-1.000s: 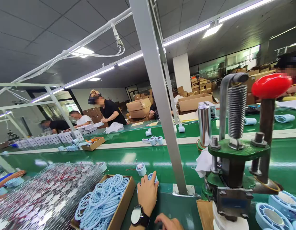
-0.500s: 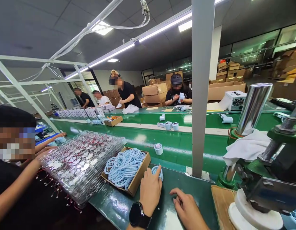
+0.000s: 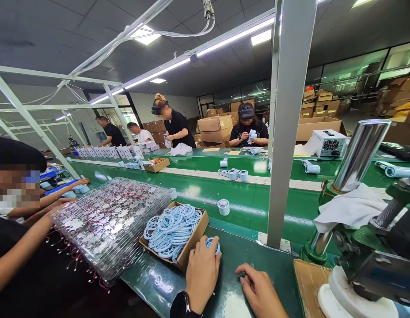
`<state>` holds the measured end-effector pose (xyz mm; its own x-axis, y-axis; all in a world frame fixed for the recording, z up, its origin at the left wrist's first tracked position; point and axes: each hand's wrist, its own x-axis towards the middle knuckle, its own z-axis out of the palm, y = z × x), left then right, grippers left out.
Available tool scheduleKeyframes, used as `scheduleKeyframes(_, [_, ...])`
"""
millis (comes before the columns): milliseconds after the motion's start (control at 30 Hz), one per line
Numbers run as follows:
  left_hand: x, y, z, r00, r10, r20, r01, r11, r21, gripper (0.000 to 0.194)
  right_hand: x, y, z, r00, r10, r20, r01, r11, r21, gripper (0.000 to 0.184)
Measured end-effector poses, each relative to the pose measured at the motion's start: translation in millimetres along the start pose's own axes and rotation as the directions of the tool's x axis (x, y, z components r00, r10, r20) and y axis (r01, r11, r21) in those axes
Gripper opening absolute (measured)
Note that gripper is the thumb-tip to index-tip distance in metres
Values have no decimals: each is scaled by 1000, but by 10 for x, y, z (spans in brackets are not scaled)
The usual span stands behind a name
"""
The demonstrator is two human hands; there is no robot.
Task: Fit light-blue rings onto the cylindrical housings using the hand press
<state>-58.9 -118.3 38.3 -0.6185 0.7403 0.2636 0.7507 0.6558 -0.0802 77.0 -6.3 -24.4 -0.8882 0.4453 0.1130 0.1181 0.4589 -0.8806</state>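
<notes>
The left hand (image 3: 201, 271) is stretched forward, palm down, fingers curled at their tips. The right hand (image 3: 260, 291) is laid flat just beside it, fingers loosely bent.

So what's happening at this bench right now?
A person at a green workbench has the left hand over a pale blue round part beside a cardboard box full of light blue rings. The right hand rests on the bench, holding nothing visible. A hand press stands to the right. A co-worker's arm reaches a stack of clear trays, and other people work across the conveyor.
</notes>
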Motion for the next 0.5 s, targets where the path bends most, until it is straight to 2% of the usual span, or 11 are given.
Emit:
scheduleKeyframes(133, [4,30,-67,999,-47,12,47,999,15,49,41,137,56,999,-34,-5,34,999,7,33])
scheduleKeyframes(233, [200,123,-224,999,-24,25,24,1000,6,45,120,235,100,998,-60,6,60,998,15,29])
scheduleKeyframes(367, [840,311,-376,991,121,62,-119,992,-34,49,209,302,111,998,-61,-8,61,998,4,31])
scheduleKeyframes(433, [1222,371,-368,975,195,108,-191,980,-46,53,229,331,106,998,-55,-21,55,998,-2,32])
scheduleKeyframes(500, [1524,388,-337,946,263,190,-257,965,-55,46,239,371,109,998,-48,-27,48,999,-5,32])
